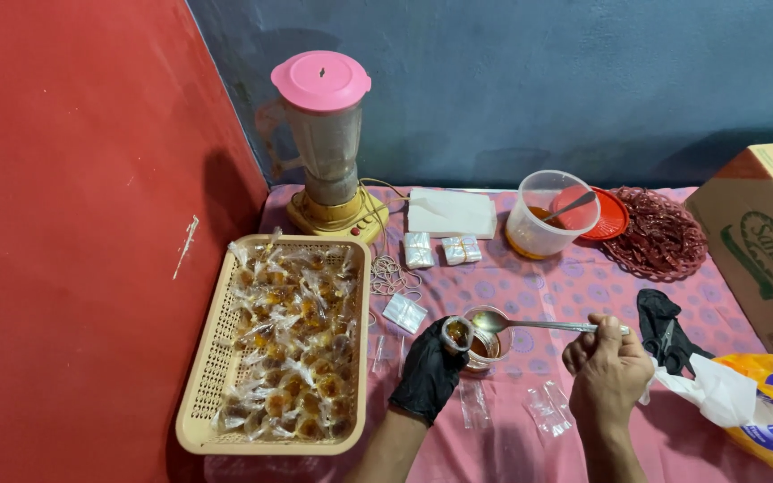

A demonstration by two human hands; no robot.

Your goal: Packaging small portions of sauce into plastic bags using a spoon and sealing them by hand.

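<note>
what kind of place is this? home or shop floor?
Likely a home setup for hand-packing a sauce or paste, not a factory. A blender stands on a cloth-covered table, a basket holds tied filled sachets, and the gloved left hand holds a small bag beside the right hand's spoon.

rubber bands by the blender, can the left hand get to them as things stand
Probably yes, but not freely. The rubber bands lie bare on the cloth just beyond the gloved left hand, nothing between. That hand already holds a small filled bag, so its fingers are busy.
</note>
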